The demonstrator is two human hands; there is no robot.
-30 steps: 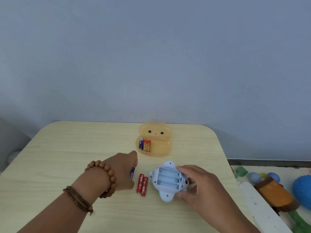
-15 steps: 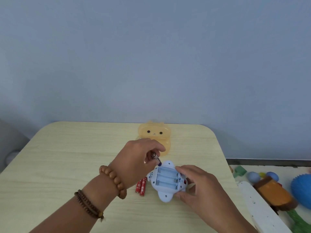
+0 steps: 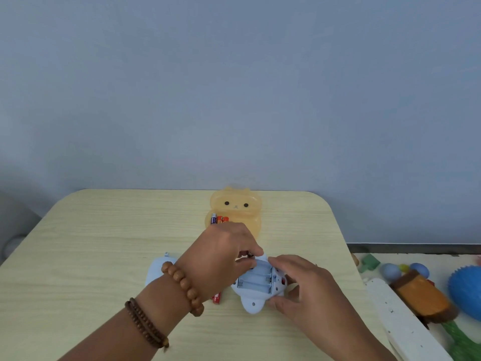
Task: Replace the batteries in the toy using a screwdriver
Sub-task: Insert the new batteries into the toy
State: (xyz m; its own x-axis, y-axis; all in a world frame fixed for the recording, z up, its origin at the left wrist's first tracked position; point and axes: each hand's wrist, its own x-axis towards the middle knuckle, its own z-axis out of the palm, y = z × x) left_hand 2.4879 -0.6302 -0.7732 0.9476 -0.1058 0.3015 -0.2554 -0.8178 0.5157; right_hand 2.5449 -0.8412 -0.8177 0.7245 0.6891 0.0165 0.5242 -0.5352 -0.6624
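A pale blue toy [image 3: 256,287] lies upside down on the wooden table [image 3: 104,243], its battery compartment open and showing empty slots. My left hand [image 3: 221,256] pinches a battery [image 3: 249,254] at the compartment's far edge. My right hand [image 3: 304,287] grips the toy's right side. Red batteries [image 3: 216,298] lie on the table, mostly hidden under my left wrist. A pale blue piece [image 3: 156,269], perhaps the compartment cover, lies left of my forearm. No screwdriver is visible.
An orange translucent bear-shaped box [image 3: 239,207] at the table's far edge holds a blue battery and two orange ones [image 3: 220,219]. To the right, on the floor, lie toys: a blue spiky ball [image 3: 466,290], an orange-brown toy [image 3: 421,295] and a white board [image 3: 406,327].
My left hand lifted a battery from the table beside the red ones and carried it right to the far edge of the open compartment. The right hand stayed on the toy.
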